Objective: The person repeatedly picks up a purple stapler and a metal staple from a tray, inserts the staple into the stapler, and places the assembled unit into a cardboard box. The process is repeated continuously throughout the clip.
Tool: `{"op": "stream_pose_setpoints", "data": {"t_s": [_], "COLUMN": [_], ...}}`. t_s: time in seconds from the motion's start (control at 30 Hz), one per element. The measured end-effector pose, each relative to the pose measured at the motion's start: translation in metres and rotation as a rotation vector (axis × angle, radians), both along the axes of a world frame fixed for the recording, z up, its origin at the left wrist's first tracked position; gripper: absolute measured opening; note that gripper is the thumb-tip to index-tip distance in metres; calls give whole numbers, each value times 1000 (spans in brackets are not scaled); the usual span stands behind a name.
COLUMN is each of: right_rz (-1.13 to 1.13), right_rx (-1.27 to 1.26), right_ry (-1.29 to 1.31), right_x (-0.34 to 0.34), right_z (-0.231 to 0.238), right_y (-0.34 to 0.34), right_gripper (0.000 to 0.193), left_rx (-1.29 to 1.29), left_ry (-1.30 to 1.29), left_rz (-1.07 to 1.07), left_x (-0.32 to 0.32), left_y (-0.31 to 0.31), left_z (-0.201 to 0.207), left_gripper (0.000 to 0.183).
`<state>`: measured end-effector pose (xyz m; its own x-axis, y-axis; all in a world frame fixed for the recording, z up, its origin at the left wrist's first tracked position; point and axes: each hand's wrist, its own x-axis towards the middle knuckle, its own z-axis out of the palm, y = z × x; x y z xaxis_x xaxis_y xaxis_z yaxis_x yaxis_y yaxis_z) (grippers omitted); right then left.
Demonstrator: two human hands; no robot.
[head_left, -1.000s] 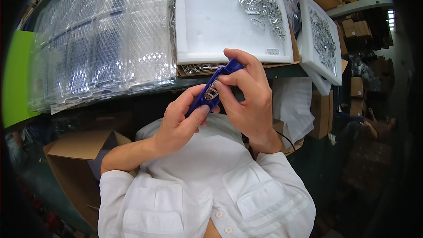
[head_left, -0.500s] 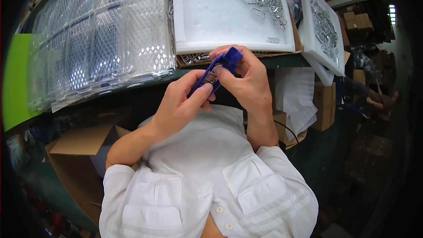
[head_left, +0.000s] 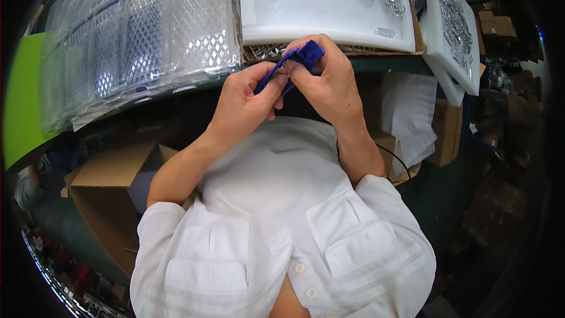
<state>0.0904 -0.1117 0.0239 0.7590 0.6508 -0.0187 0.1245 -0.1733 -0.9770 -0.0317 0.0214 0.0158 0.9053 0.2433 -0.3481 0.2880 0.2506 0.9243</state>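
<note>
Blue holder (head_left: 309, 53): between both hands, long axis slanting from lower left to upper right; neither hand is nearer.
Left hand (head_left: 248, 93): fingers closed round its lower end.
Right hand (head_left: 329, 82): fingers curled round its upper end.
Holder's inside: mostly hidden by thumbs.
White tray (head_left: 306, 9): just beyond.

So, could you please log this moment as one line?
left hand: holds near end of long blue plastic piece | right hand: holds far end | beyond: shallow white foam tray holding bent silver metal clips
</note>
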Motion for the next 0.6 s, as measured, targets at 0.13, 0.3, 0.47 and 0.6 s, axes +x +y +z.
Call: {"op": "stream_pose_setpoints", "data": {"t_s": [0.13,0.3,0.47,0.6], "right_rz": [-10,215,255,242], "right_rx": [224,691,743,741], "right_ry": [149,153,50,39], "right_x": [-1,8,16,21], "right_z": [20,15,7,0], "right_y": [-4,-36,-39,-41], "right_gripper": [21,24,19,19], "left_rx": [15,479,857,941], "left_ry": [-68,-397,-550,-551], "left_rz": [-109,-294,-156,-159], "left_x": [-8,-29,-28,-26], "left_y": [11,17,4,2], "left_z": [28,61,66,67], "left_gripper": [30,56,72,70]}}
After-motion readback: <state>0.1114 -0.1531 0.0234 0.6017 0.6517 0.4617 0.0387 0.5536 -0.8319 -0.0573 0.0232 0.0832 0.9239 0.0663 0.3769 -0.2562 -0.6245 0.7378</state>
